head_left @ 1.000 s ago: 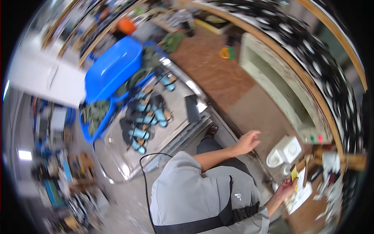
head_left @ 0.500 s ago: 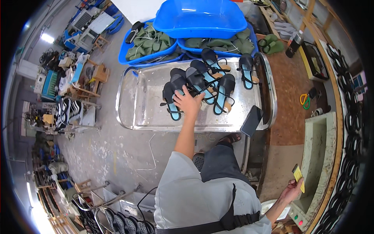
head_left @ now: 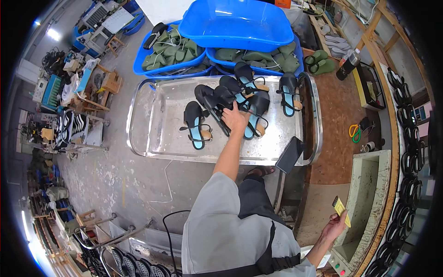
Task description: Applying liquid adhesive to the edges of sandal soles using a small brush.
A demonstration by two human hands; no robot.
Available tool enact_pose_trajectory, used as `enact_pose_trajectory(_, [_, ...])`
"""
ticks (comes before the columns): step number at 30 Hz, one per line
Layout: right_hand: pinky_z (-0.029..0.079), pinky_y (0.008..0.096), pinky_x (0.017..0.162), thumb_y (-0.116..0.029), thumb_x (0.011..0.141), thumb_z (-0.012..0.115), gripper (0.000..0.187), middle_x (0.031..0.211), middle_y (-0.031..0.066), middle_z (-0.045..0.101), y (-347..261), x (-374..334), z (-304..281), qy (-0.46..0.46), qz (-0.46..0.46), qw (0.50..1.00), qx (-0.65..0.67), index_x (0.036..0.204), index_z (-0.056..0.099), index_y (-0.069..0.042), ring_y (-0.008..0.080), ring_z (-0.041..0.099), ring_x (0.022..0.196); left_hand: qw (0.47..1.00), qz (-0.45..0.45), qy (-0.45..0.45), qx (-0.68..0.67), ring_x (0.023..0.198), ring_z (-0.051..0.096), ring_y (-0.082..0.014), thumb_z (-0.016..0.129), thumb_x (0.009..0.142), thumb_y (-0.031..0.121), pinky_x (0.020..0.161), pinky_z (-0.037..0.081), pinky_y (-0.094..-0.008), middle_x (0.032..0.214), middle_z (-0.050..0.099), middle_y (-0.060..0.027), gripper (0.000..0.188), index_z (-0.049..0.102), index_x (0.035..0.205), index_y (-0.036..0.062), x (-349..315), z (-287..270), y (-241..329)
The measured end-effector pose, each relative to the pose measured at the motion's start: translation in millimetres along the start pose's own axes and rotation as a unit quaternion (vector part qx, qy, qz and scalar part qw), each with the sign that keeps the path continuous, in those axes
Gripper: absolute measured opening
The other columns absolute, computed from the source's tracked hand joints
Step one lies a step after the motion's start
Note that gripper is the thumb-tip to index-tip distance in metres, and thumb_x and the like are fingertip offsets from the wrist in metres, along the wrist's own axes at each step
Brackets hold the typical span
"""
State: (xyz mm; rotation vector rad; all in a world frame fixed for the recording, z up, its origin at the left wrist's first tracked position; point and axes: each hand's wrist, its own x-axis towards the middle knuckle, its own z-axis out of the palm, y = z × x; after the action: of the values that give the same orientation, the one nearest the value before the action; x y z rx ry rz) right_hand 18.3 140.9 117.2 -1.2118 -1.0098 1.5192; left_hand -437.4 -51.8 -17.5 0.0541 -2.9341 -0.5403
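Several black open-heeled sandals with light-blue insoles lie on a metal tray cart. My left hand reaches into the middle of the group, its fingers closed round a black sandal that is tilted on its side. Fingers and straps partly hide the sandals there. To the left, one sandal lies apart with its insole up. Another sandal rests near the tray's right end. Off to the right, my right hand grips a flat yellow-handled brush with dark bristles, away from the sandals.
Blue tubs stand behind the cart, the lower ones holding green shoe forms. A dark phone-like slab sits on the cart's near right corner. The brown bench at right carries a dark bottle, scissors and a pale open box.
My left hand has moved right from the leftmost sandal onto the middle ones. A middle sandal has tipped on its side, and the leftmost sandal now lies apart. The right hand keeps the brush.
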Motion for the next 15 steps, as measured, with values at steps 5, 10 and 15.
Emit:
enact_pose_trajectory(5, [0.035,0.0192,0.043,-0.022,0.087,0.059,0.019,0.064,0.0032,0.056,-2,-4,-9,0.019,-0.005,1.0,0.005,0.083,0.058,-0.003,0.0081,0.047,0.048,0.994,0.042,0.088,-0.058,0.078,0.054,-0.0347,0.06,0.076,0.03,0.072,0.04,-0.0419,0.09,0.051,-0.0194,0.034,0.058,0.107,0.0162,13,13,-23])
enact_pose_trajectory(10, [0.034,0.0193,0.044,-0.022,0.088,0.058,0.019,0.061,0.0029,0.055,-1,-10,-20,0.042,-0.011,0.999,0.005,0.082,0.058,-0.004,0.0084,0.047,0.048,0.949,-0.038,0.167,-0.265,0.073,0.054,-0.0337,0.061,0.075,0.022,0.067,0.043,-0.0406,0.082,0.052,-0.0205,0.019,0.061,0.087,0.0059,12,-18,-39])
enact_pose_trajectory(15, [0.035,0.0191,0.044,-0.021,0.088,0.058,0.018,0.063,0.0024,0.056,-4,-19,-41,0.053,-0.022,0.998,0.01,0.082,0.058,-0.004,0.0076,0.047,0.049,0.885,0.063,0.215,-0.409,0.07,0.048,-0.0241,0.062,0.076,0.012,0.066,0.041,-0.0339,0.08,0.05,-0.0135,0.014,0.059,0.086,0.0022,-1,-133,-25])
